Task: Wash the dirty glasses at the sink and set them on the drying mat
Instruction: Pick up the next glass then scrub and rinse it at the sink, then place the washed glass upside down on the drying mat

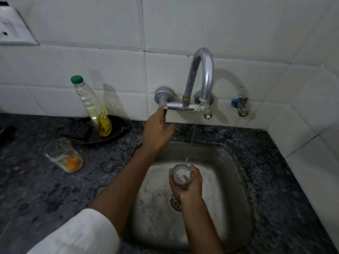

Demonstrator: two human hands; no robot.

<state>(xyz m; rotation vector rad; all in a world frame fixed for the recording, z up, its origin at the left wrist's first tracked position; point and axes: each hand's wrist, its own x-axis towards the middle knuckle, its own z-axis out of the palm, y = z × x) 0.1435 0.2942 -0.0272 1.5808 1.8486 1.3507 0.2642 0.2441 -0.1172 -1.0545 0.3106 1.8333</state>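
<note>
The glass [181, 176] sits upright over the sink [236, 180], its mouth up, long axis vertical, ringed by the right hand's [189, 182] fingers. The left hand [158, 132] reaches the tap handle [164, 111], fingers seemingly closed on it (blurred). Keep the rim beneath the thin stream. A second dirty glass [63, 155] waits well left of both hands.

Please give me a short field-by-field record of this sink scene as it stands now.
left hand: on the tap handle
right hand: holding a clear glass over the sink
water: thin stream falling from the tap spout toward the held glass
dirty glass: on the counter, left of the sink, orange residue inside
bottle: green cap, yellow liquid, standing in a dark pan
drying mat: not seen in this view
</note>
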